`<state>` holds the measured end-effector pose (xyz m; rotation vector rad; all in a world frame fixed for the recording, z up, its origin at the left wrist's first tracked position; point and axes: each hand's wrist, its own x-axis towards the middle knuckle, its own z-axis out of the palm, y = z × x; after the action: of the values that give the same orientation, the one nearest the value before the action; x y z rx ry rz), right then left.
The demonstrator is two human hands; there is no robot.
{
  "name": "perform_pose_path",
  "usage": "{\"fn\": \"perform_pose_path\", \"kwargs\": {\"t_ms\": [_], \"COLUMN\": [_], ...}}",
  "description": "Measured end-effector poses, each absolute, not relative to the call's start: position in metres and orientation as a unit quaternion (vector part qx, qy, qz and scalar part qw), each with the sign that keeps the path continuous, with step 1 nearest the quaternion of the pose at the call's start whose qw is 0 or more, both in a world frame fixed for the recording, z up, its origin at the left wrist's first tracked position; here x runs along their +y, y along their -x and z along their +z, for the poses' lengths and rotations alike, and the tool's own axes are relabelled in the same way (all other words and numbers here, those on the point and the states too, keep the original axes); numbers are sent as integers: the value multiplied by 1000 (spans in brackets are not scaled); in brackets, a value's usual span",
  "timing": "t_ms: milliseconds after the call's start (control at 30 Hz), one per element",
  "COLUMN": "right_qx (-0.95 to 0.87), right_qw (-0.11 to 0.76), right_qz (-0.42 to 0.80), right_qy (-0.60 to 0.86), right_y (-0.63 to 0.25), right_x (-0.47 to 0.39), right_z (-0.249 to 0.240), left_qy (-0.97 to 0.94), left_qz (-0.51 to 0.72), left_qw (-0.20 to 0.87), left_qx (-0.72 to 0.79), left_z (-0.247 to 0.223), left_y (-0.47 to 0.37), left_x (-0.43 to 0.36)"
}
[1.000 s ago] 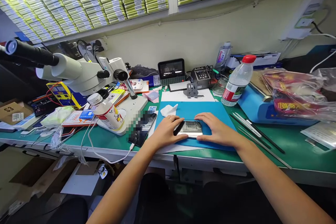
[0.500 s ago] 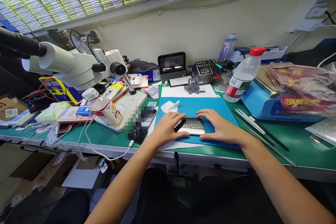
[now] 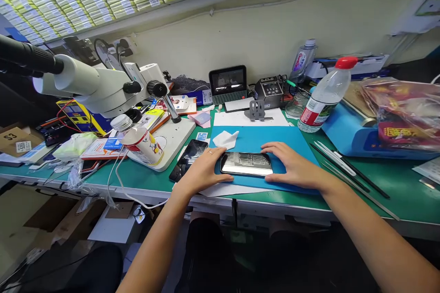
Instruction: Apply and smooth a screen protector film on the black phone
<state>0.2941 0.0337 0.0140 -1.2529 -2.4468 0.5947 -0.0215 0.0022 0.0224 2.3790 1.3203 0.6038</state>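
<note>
A smartphone point(image 3: 246, 164) with a dark, glossy screen lies sideways on the blue mat point(image 3: 271, 135), its glass catching bright reflections. My left hand point(image 3: 203, 169) curves around its left end, thumb at the near corner and fingers at the far one. At the opposite end my right hand point(image 3: 292, 167) grips in the same way, thumb low and fingers along the far edge. Just behind the phone rests a crumpled white wipe point(image 3: 225, 139). A second dark phone point(image 3: 189, 159) lies left of the mat, partly behind my left hand.
On the left stands a microscope point(image 3: 103, 89), with a juice bottle point(image 3: 142, 144) on its base. A red-capped water bottle point(image 3: 326, 96) is at the right, near several tweezers and thin tools point(image 3: 350, 169). A small display point(image 3: 228, 81) and a grey phone stand point(image 3: 256, 110) are behind.
My left hand has shifted left to the phone's end, uncovering more of the screen. A dark patch by its fingers no longer shows. The view has moved slightly.
</note>
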Motion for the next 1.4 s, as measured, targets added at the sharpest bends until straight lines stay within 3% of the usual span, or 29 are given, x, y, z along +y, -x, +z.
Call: {"fn": "perform_pose_path", "kwargs": {"t_ms": [1400], "right_qx": [-853], "right_qw": [133], "right_qz": [242], "right_qy": [443], "right_y": [-295], "right_x": [34], "right_z": [18], "left_qy": [-837], "left_qz": [217], "left_qw": [197], "left_qx": [463], "left_z": [20], "left_y": [26], "left_x": [13]}}
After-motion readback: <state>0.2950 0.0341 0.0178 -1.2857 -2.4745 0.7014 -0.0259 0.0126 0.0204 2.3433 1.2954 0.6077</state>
